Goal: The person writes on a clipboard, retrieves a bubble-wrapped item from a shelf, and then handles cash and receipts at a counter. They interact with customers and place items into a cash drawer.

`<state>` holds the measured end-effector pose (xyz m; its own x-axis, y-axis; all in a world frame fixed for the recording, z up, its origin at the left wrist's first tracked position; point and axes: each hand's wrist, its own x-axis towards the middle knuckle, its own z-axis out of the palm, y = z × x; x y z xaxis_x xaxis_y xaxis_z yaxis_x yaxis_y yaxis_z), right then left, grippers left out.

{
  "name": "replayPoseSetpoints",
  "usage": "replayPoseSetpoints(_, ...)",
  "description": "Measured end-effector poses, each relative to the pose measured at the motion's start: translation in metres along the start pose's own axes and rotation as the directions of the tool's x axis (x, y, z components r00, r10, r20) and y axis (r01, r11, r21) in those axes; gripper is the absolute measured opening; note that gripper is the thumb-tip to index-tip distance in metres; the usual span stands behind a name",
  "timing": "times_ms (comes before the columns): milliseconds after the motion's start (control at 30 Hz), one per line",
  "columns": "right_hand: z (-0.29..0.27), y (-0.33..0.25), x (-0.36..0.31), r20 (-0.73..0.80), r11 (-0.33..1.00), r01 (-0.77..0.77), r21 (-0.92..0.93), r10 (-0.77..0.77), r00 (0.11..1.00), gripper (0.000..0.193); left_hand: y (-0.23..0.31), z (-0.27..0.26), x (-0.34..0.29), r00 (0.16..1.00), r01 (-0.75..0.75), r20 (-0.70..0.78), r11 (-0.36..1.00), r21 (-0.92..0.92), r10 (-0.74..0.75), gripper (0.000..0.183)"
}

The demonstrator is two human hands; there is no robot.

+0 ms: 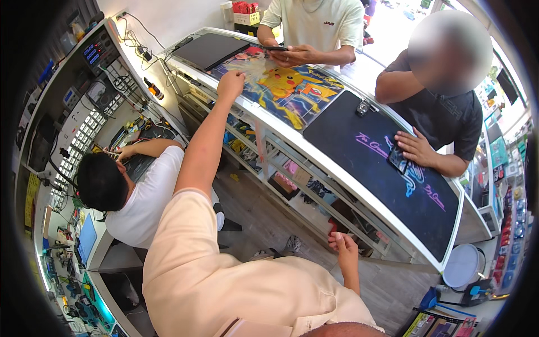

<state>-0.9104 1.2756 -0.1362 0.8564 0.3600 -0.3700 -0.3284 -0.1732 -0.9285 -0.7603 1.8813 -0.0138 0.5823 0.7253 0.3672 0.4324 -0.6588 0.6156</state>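
My left arm reaches forward to the counter. There my left hand is closed, over the near edge of a colourful mat with a yellow cartoon figure. Whether anything is inside its fingers is hidden. Down at my right side, clear of the counter front, hangs my right hand. Its fingers are loosely curled and apart, and nothing shows in the palm. To the right of the cartoon mat lies a black desk mat with pink and blue print.
Across the counter, one person holds a phone; another rests a hand on a dark phone. A seated person in white works at the left bench. A round white stool stands at right. Shelves run beneath the counter.
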Motion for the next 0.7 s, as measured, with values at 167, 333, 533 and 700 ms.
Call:
replayPoseSetpoints(167, -0.026, -0.004, 0.032, -0.037, 1.0, -0.028, 0.0, 0.028, 0.999, 0.037, 0.012, 0.054, 0.041, 0.994, -0.043, 0.107, 0.96, 0.276, 0.013, 0.027)
replayPoseSetpoints(333, -0.027, -0.012, 0.062, 0.057, 0.996, -0.046, -0.08, 0.05, 0.997, 0.036, -0.013, 0.058, 0.062, 0.998, -0.045, 0.054, 0.892, 0.45, 0.023, 0.026)
replayPoseSetpoints(533, 0.001, -0.017, 0.093, 0.173, 0.992, -0.033, -0.123, 0.054, 0.983, 0.035, 0.03, -0.044, -0.048, 0.998, 0.063, 0.026, 0.946, -0.317, -0.058, 0.035)
replayPoseSetpoints(700, 0.06, -0.016, 0.104, 0.421, 0.977, -0.013, -0.211, 0.103, 0.901, 0.038, 0.014, -0.215, -0.259, 0.897, 0.131, -0.166, 0.603, -0.787, -0.41, 0.029)
